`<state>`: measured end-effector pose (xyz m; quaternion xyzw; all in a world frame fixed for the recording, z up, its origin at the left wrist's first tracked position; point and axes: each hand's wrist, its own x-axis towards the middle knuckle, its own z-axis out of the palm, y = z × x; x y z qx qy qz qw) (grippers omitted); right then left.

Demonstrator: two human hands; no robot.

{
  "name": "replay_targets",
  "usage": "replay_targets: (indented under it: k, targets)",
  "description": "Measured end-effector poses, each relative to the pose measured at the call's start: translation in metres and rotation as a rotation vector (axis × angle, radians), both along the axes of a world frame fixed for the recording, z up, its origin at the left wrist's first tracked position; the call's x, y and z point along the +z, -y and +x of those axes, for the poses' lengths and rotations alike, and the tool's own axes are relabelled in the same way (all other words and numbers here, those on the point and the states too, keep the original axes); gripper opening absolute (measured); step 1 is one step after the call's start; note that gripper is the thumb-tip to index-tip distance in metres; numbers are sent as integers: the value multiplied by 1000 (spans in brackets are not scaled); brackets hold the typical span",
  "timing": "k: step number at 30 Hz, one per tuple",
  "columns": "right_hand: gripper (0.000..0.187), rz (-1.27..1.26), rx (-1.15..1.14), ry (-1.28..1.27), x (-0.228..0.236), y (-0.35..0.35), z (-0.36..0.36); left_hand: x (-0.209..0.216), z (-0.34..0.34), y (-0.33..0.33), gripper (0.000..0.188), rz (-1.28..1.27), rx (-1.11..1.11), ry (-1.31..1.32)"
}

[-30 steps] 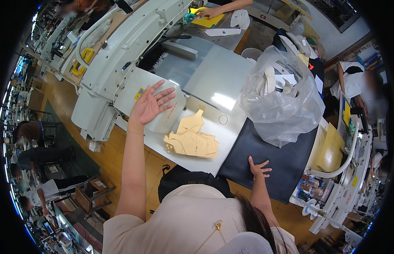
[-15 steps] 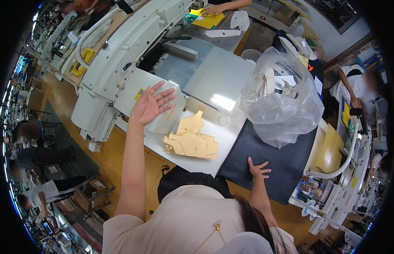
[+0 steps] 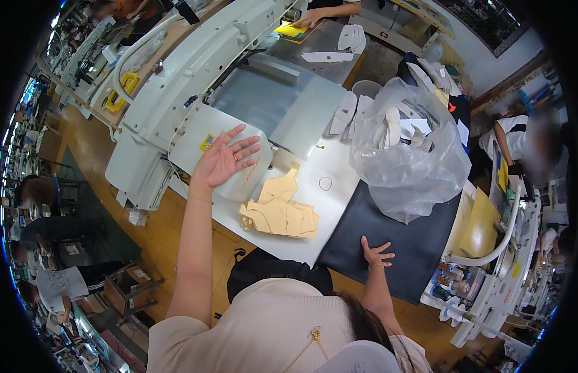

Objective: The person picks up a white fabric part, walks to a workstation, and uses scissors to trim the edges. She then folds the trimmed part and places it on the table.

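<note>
My left hand (image 3: 228, 158) is palm up with its fingers spread, over the rounded pale cover (image 3: 242, 183) of a large machine (image 3: 196, 68); nothing is in it. To the right of that cover lies a loose stack of cream, irregularly cut flat pieces (image 3: 281, 208) on the white table (image 3: 339, 186). My right hand (image 3: 377, 253) rests with spread fingers on a black sheet (image 3: 388, 230), also holding nothing. Beyond the cream pieces, a translucent plate (image 3: 283, 118) reaches out from the machine. A thin ring-shaped band (image 3: 325, 183) lies beside the stack.
A clear plastic bag (image 3: 407, 180) with white cut pieces stands on the right of the table. More white pieces (image 3: 344, 115) lie beside the plate. At the far side, a co-worker's hand (image 3: 309, 17) touches a yellow sheet (image 3: 291, 31). Thread spools (image 3: 447, 280) stand at the right.
The translucent plate has slid left toward the machine, uncovering white pieces at its right. The co-worker's hand and yellow sheet have shifted left. My hands have hardly moved.
</note>
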<state>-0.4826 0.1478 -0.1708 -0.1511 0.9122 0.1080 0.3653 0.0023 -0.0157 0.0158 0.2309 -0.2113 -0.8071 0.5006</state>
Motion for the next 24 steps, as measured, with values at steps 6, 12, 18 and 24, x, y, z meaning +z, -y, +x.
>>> replay_targets:
  k: [6,12,18,24]
  targets:
    - [128,3,8,-2,2,1,1,1,-1,0,51,5,2,-4]
    - [127,2,8,17,7,1,2,3,-1,-1,51,12,5,15]
    - [127,-1,2,23,8,1,3,3,-2,-1,50,-6,6,24]
    - [128,-29,-18,25,3,-1,1,0,-2,-1,49,-20,9,17]
